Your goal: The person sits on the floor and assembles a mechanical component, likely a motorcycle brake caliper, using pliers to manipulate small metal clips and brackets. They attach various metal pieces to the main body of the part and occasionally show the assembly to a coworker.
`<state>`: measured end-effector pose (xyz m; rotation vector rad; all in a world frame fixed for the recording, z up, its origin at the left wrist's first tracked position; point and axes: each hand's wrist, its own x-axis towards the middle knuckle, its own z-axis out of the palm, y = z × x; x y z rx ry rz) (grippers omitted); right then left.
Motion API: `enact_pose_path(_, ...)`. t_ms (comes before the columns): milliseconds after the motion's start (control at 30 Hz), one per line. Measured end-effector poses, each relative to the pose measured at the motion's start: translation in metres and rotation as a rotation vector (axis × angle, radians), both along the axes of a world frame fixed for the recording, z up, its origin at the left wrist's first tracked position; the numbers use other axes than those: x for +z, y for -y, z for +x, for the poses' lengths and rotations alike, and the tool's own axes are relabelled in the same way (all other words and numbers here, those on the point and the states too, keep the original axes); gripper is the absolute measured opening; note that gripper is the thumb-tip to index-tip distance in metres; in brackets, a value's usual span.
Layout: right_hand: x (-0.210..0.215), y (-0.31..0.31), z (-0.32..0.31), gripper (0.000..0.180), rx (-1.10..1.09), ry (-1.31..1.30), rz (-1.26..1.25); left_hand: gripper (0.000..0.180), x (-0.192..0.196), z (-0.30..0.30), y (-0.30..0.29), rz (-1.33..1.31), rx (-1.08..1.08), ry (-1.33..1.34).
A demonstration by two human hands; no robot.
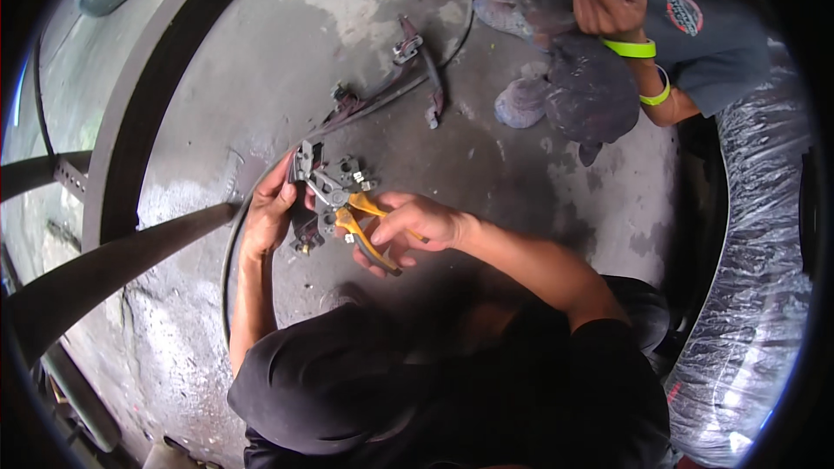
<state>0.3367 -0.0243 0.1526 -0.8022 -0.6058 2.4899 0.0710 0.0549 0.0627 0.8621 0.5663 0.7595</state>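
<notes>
Nearest the camera: the person's own dark shirt and lap filled the lower middle and hid the floor below the hands. Right forearm ran up-left from there. Right hand had its fingers clamped round the yellow handles of a pair of pliers, nose pointing up-left. Left hand sat just beside the nose, fingers curled on a small dark metal fitting that the pliers' nose met; exact contact was too small to tell. A thin dark cable curved down past the left wrist.

Left of that, a broad dark strap crossed the stained concrete floor. At the right edge, a plastic-wrapped tyre.

Further out on the floor: more cable and a few metal brackets, well apart from the hands. Farthest, top right, another person crouched, one hand raised, green wristbands on the arm.
</notes>
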Motion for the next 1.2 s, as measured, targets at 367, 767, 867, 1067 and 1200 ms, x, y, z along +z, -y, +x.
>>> enact_pose_path(367,-0.022,-0.003,0.008,0.04,0.025,0.398,0.17,0.057,0.012,-0.003,-0.003,0.068,-0.072,-0.403)
enact_pose_path(767,-0.012,-0.001,0.005,0.062,-0.028,0.088,-0.01,0.06,-0.006,0.004,0.002,-0.1,0.025,0.006)
enact_pose_path(867,-0.006,-0.004,-0.001,0.065,-0.01,-0.026,-0.022,0.061,-0.008,0.005,0.001,-0.061,0.011,0.01)
enact_pose_path(1067,-0.003,-0.002,-0.01,0.077,-0.024,-0.035,-0.071,0.062,-0.009,0.005,0.003,-0.048,0.031,0.021)
enact_pose_path(1200,-0.01,0.0,-0.011,0.079,-0.036,-0.033,-0.064,0.062,-0.006,0.004,0.002,-0.035,0.033,0.013)
